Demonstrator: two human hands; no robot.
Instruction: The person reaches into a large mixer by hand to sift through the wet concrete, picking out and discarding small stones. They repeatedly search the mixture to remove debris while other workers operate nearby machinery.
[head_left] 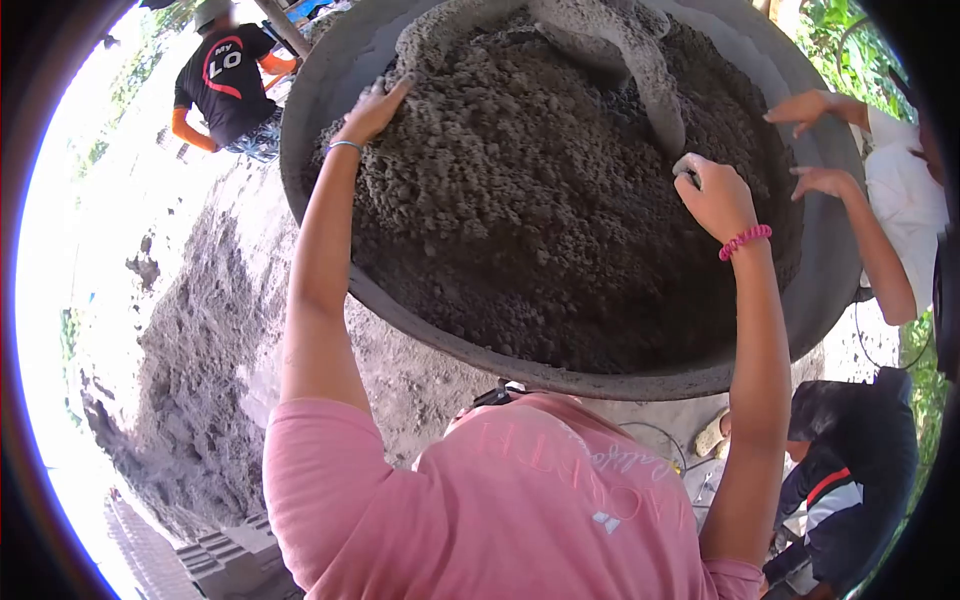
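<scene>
A large round mixing pan (560, 385) in front of me holds grey, crumbly cement mix (500, 190). Curved mixing arms (655, 95), thickly coated with the mix, reach across its far part. My left hand (375, 108) is at the left side of the pan, open with its fingers stretched over the mix and touching its edge. Over the right part of the mix, near the lower end of a mixing arm, my right hand (722, 195) is closed with its fingers curled. What lies inside those fingers is hidden.
Another person's two hands (822, 183) reach over the pan's right rim. A person in a black shirt (225, 75) is at upper left, another in dark clothes (850, 480) at lower right. A sand heap (210, 350) lies left, with grey blocks (235, 565) below.
</scene>
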